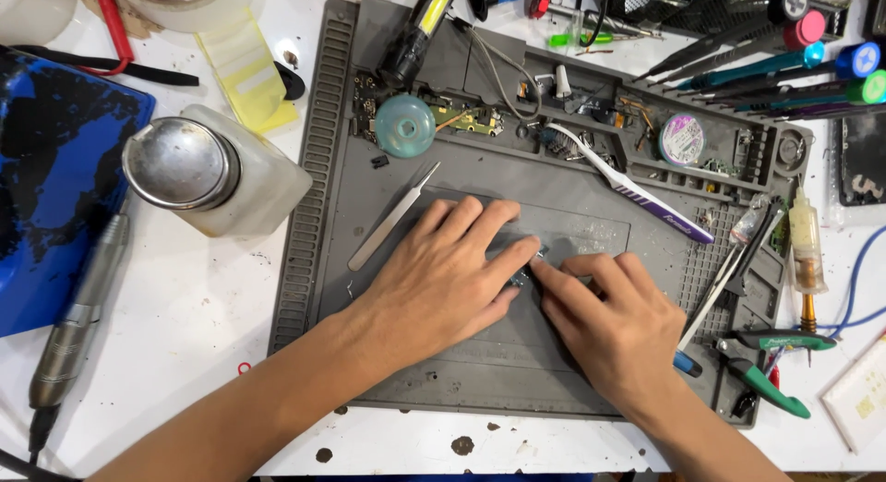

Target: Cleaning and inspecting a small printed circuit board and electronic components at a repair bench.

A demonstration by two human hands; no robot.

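Grey silicone repair mat (591,214) lay under both hands, the left hand (443,283) and right hand (614,320) pinching a small dark circuit part (528,268), at the right's eleven o'clock.

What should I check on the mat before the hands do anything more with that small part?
1. Small part pinned between both hands' fingertips on the grey mat: ok.
2. Left hand flat and steady: ok.
3. Right hand index finger touching the part: ok.
4. Tweezers within reach, left of the hands: ok.
5. Toothbrush apart from the hands: ok.
6. Part's orientation: cannot tell.
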